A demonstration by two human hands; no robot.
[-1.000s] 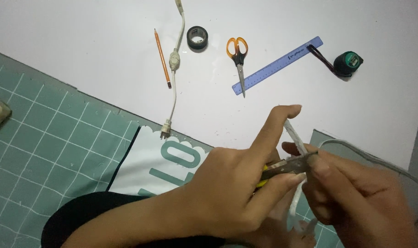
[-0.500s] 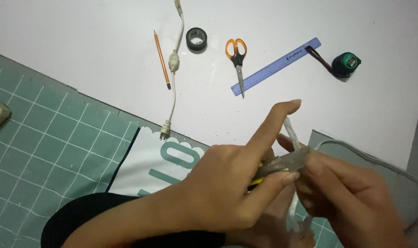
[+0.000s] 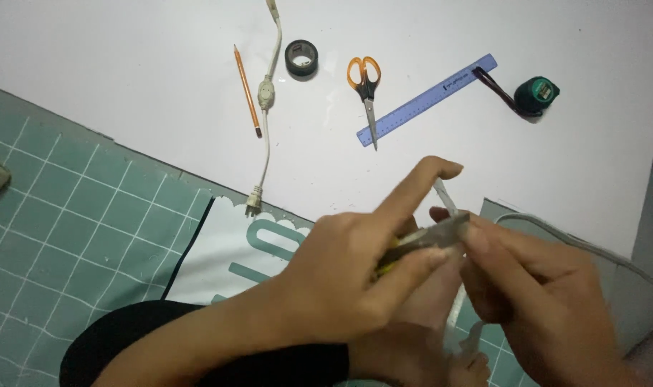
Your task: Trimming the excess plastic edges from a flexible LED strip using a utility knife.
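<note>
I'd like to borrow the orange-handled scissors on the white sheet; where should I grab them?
Take the scissors by the orange loops at the far end, coming from above. They lie flat and closed, point toward the person, with bare sheet around the handles.

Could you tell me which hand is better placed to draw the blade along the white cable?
Left, probably: the left hand already grips the knife, while the right hand pinches the white cable.
</note>
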